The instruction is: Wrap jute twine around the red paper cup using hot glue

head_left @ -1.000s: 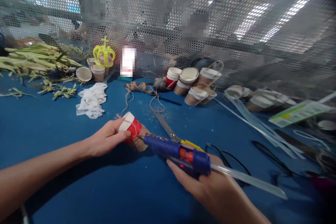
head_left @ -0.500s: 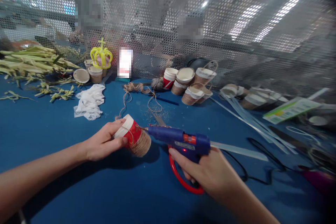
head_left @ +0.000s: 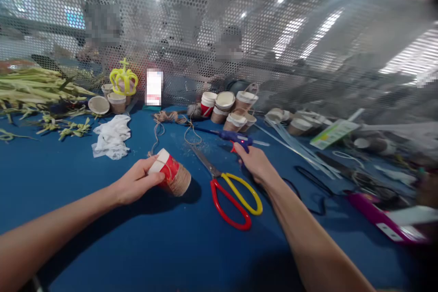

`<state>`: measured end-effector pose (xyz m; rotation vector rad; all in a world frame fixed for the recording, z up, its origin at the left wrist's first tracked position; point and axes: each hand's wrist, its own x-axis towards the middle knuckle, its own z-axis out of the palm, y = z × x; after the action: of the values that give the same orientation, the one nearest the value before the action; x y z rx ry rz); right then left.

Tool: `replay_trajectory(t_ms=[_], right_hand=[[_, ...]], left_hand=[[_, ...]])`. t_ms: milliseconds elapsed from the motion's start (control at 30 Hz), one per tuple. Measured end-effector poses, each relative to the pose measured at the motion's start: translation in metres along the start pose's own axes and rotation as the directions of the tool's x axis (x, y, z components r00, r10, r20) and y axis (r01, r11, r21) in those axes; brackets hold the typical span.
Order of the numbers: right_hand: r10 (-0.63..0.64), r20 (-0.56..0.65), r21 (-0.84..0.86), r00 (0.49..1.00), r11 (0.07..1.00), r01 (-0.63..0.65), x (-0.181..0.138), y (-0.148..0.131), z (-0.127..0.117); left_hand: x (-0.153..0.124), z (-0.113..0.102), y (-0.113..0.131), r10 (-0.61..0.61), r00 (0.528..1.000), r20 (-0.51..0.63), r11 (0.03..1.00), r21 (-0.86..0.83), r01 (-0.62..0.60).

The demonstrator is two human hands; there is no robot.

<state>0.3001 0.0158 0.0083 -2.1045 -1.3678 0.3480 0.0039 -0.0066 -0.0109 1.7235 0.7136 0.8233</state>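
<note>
In my left hand (head_left: 138,179) is a paper cup (head_left: 174,174), tilted on its side, red and white at the rim end and wound with twine toward its base. A loose strand of twine (head_left: 156,133) runs from the cup to a twine bundle (head_left: 169,117). My right hand (head_left: 253,160) grips a blue hot glue gun (head_left: 236,137) by its handle, with a small red light lit and a clear glue stick out of its back. Between my hands lie scissors (head_left: 215,173) with one red and one yellow handle, blades parted slightly.
Several twine-wrapped cups (head_left: 236,121) stand at the back by a perforated metal screen (head_left: 191,32). Clear glue sticks (head_left: 297,146) and a purple object (head_left: 376,219) lie to the right. Left are a white cloth (head_left: 112,137), a yellow crown (head_left: 123,81) and pale plant stalks (head_left: 37,84).
My right hand has carried the glue gun away from the cup, back and toward the screen, uncovering the scissors. The left hand keeps hold of the cup. The view has shifted a little right.
</note>
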Motion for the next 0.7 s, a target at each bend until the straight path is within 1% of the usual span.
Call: replay_trajectory(t_ms=[133,233,300,367,400,433,467,500,533,567,633,700], right_hand=[[0.031,0.015,-0.136,0.999,0.99,-0.029,0.008,0.007,0.006],[-0.009,-0.025,-0.218,1.0,0.976,0.003,0.0,-0.002,0.003],[-0.103,-0.053,-0.241,0.993,0.967,0.087,-0.013,-0.017,-0.001],[-0.246,0.011,-0.202,0.969,0.949,0.243,-0.033,-0.039,-0.003],[-0.317,0.074,-0.158,0.945,0.932,0.325,-0.044,-0.052,-0.003],[-0.398,0.159,-0.085,0.904,0.906,0.414,-0.055,-0.064,-0.002],[-0.511,0.257,0.058,0.82,0.855,0.515,-0.065,-0.076,0.001],[-0.603,0.296,0.165,0.741,0.796,0.582,-0.075,-0.087,0.004],[-0.657,0.306,0.207,0.689,0.752,0.625,-0.083,-0.097,0.007],[-0.678,0.318,0.201,0.662,0.731,0.652,-0.088,-0.104,0.011],[-0.666,0.353,0.151,0.657,0.734,0.662,-0.094,-0.115,0.018],[-0.641,0.378,0.15,0.668,0.755,0.639,-0.093,-0.119,0.021]], left_hand=[[0.0,0.0,-0.003,0.034,0.999,0.013,0.999,0.016,-0.034],[0.002,-0.001,-0.005,0.044,0.999,0.025,0.999,0.027,-0.044],[0.002,-0.001,-0.006,0.042,0.999,0.026,0.998,0.042,-0.043],[0.003,0.0,-0.005,0.033,0.999,0.018,0.997,0.064,-0.034],[0.003,0.0,-0.005,0.026,1.0,0.012,0.996,0.08,-0.026],[0.003,0.001,-0.003,0.014,1.0,0.006,0.995,0.094,-0.014],[0.003,0.001,-0.002,0.003,1.0,0.004,0.994,0.106,-0.003],[0.003,0.002,0.0,-0.005,1.0,0.009,0.993,0.117,0.004],[0.003,0.002,0.001,-0.009,1.0,0.017,0.991,0.132,0.007],[0.003,0.002,0.003,-0.008,1.0,0.025,0.988,0.152,0.004],[0.003,0.003,0.006,0.0,0.999,0.032,0.98,0.197,-0.006],[0.003,0.003,0.007,-0.006,1.0,0.02,0.975,0.222,0.002]])
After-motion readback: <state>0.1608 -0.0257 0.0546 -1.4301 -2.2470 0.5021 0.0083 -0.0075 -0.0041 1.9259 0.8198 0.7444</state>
